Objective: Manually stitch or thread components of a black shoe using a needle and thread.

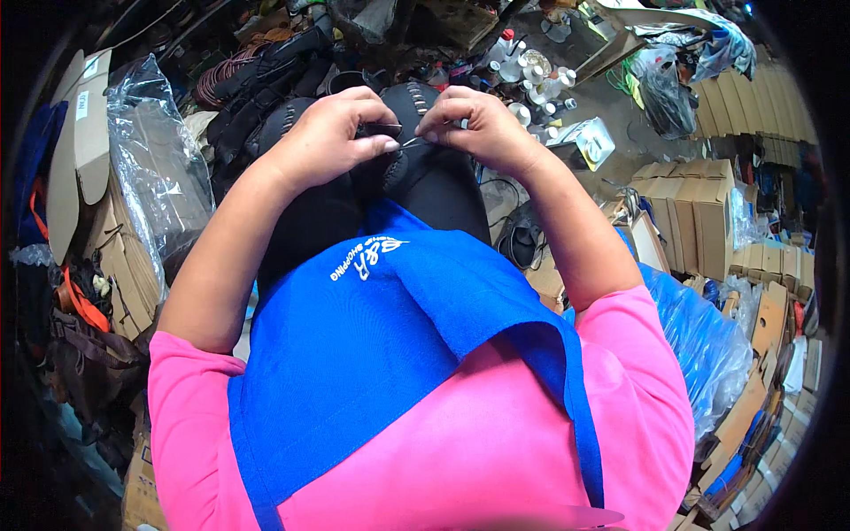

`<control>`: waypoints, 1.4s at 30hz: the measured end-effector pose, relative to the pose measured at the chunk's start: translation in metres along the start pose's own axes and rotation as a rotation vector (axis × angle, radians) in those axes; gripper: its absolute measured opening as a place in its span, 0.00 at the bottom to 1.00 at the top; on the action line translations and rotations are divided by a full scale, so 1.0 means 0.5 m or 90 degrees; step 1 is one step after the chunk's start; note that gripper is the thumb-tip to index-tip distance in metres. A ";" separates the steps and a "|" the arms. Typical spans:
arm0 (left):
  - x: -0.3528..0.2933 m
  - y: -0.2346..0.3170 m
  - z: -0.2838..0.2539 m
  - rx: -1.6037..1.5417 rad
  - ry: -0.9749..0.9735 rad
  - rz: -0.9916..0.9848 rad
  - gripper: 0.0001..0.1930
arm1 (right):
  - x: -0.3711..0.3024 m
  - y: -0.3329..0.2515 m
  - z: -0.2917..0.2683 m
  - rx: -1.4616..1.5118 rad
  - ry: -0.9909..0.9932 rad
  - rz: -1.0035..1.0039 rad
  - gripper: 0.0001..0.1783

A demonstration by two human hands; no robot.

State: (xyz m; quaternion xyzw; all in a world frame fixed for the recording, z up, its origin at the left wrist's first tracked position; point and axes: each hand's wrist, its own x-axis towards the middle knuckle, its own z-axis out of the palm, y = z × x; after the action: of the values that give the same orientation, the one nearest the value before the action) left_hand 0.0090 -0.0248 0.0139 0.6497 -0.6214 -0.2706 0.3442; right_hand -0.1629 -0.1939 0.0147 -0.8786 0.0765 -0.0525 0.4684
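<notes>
- While your forearms came up from the lower corners, your left hand [332, 133] and right hand [478, 124] met over a black leather piece with pale stitching along its edge [416, 164], which lay across your lap above the blue fabric apron [372, 354].
- Your left hand's fingers were pinched together on a small dark tab at the top of that leather piece; your right hand's thumb and forefinger were closed on a thin pale thread [409, 142] running between both hands.
- The fingertips of the two hands sat just beside each other, nearly touching.
- Beyond your hands lay a heap of black straps and leather parts [266, 88], with a coil of brownish cord [221, 80] next to it.
- To your left stood flattened cardboard wrapped in clear plastic film [146, 168], close to your left forearm.
- Ahead and to the right, a cluster of small white spools [531, 80] sat on the floor.
- To your right, rows of brown cardboard boxes [699, 212] and a blue plastic bag [699, 336] crowded your right elbow.
- Open room was narrow: only the space over your lap between the two forearms stayed unblocked.
</notes>
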 end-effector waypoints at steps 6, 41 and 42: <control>0.019 -0.017 0.003 -0.097 -0.083 -0.053 0.08 | -0.003 0.021 0.011 0.016 -0.031 -0.003 0.06; 0.038 -0.069 0.021 -0.049 -0.059 -0.035 0.11 | 0.022 -0.043 -0.002 -0.290 -0.238 0.004 0.08; 0.042 -0.068 0.024 -0.044 -0.044 -0.027 0.11 | 0.021 -0.042 0.001 -0.290 -0.237 0.009 0.08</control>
State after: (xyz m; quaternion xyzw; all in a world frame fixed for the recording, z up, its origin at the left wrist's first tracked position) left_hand 0.0224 -0.0474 -0.0188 0.6406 -0.6097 -0.3212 0.3387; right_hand -0.1507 -0.1839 0.0323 -0.9551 0.0049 0.1316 0.2652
